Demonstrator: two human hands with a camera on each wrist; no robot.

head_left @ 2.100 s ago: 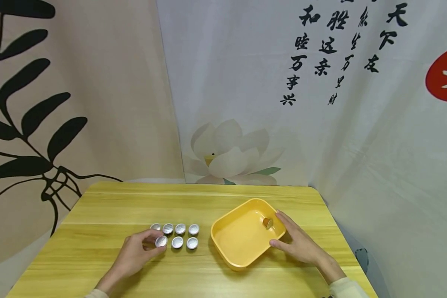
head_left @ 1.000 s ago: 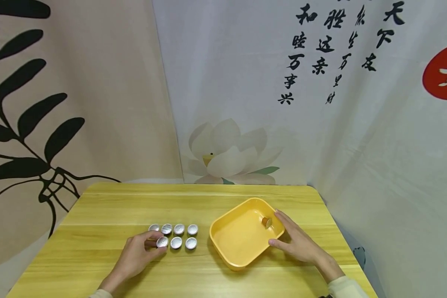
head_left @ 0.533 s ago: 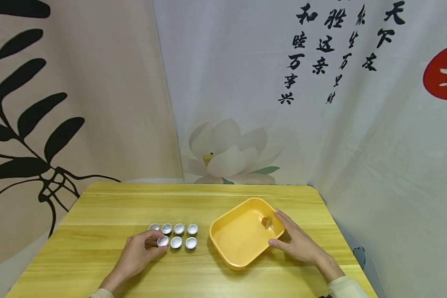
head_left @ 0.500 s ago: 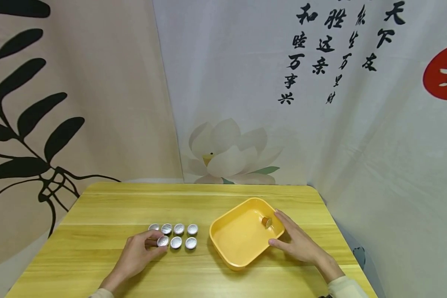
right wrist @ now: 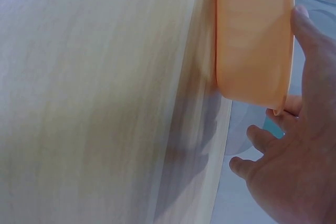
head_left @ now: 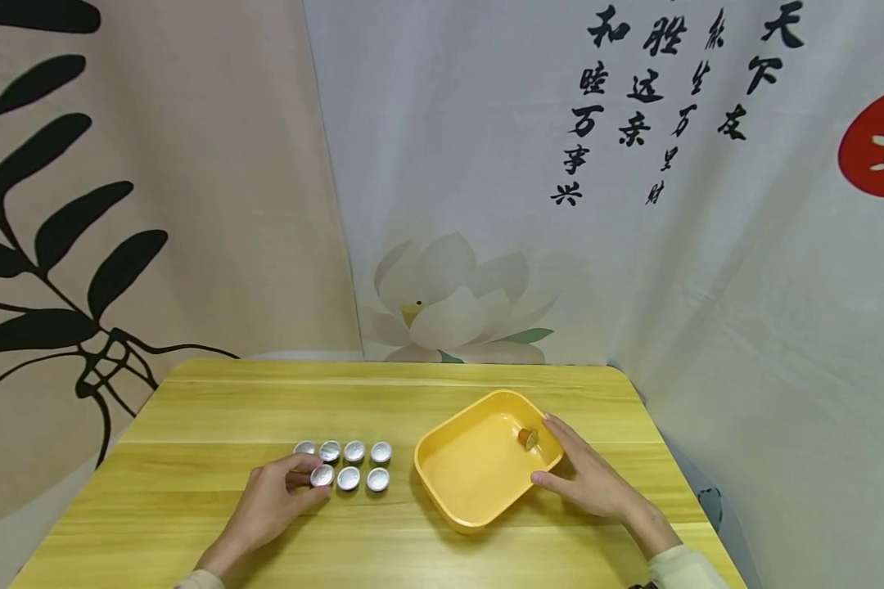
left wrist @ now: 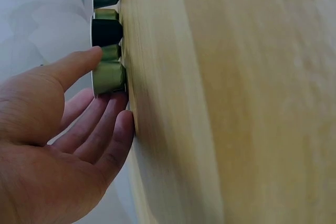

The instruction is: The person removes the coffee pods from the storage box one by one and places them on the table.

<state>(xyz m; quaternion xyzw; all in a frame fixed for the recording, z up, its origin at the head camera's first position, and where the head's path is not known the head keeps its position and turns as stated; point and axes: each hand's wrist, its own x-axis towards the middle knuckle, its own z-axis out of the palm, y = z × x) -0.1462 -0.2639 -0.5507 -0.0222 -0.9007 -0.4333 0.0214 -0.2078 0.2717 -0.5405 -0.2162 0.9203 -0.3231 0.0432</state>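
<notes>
In the head view my left hand (head_left: 271,499) pinches the nearest-left coffee capsule (head_left: 322,475) of two short rows, its silver lid facing up. The left wrist view shows this capsule's green side (left wrist: 109,78), with the thumb at its lid rim and fingers against its side. Beside it stand more upright capsules, among them a dark one (left wrist: 106,32). At right, my right hand (head_left: 597,483) holds the corner of a yellow tray (head_left: 471,483), thumb and fingers on its rim. One orange-brown capsule (head_left: 527,439) lies tipped inside the tray near that corner.
All of it rests on a wooden table (head_left: 265,401). The back row of capsules (head_left: 354,451) sits just behind the front row, left of the tray. A printed curtain (head_left: 479,164) hangs behind the table's far edge.
The view shifted slightly early on. My left hand and the pinched capsule moved a little to the right relative to the other capsules, then stayed nearly still. The right hand and tray have not moved.
</notes>
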